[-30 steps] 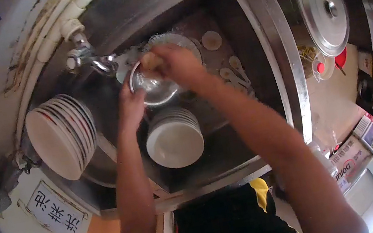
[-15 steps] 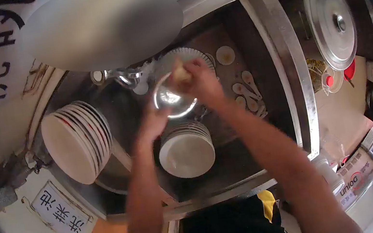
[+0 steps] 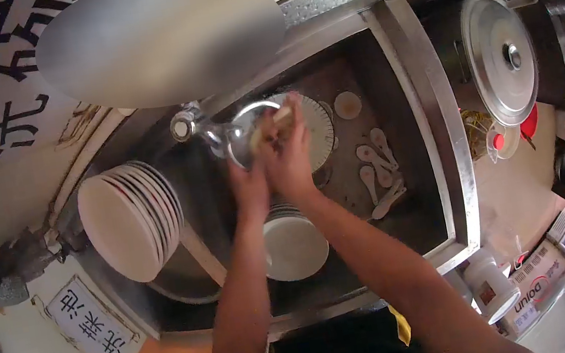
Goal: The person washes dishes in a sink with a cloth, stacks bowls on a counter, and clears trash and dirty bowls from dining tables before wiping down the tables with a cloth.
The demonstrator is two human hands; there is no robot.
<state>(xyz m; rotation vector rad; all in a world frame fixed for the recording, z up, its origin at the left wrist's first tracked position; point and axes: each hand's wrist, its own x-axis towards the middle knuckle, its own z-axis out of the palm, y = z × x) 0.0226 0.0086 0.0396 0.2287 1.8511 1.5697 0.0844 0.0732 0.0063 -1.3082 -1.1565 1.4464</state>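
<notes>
A shiny metal bowl [image 3: 238, 130] is tilted up over the sink, close by the faucet [image 3: 187, 125]. My left hand [image 3: 250, 187] grips its near rim. My right hand [image 3: 292, 160] is closed around a pale yellowish scrubber [image 3: 280, 115], pressed against the bowl; its exact kind is blurred. Behind my right hand a ribbed, round white-rimmed dish [image 3: 319, 130] shows in part. Below the hands stands a stack of white bowls [image 3: 295, 248], partly covered by my forearms.
A stack of large white plates [image 3: 121, 228] leans on the sink's left side. Several white spoons [image 3: 380, 164] and a small round dish [image 3: 347, 105] lie on the sink bottom. The metal sink rim [image 3: 448, 150] borders the right. Beyond it stands a lidded pot [image 3: 500, 57].
The metal bowl has moved up and left toward the faucet and tilted. My hands have come closer together. The whole view has shifted slightly.
</notes>
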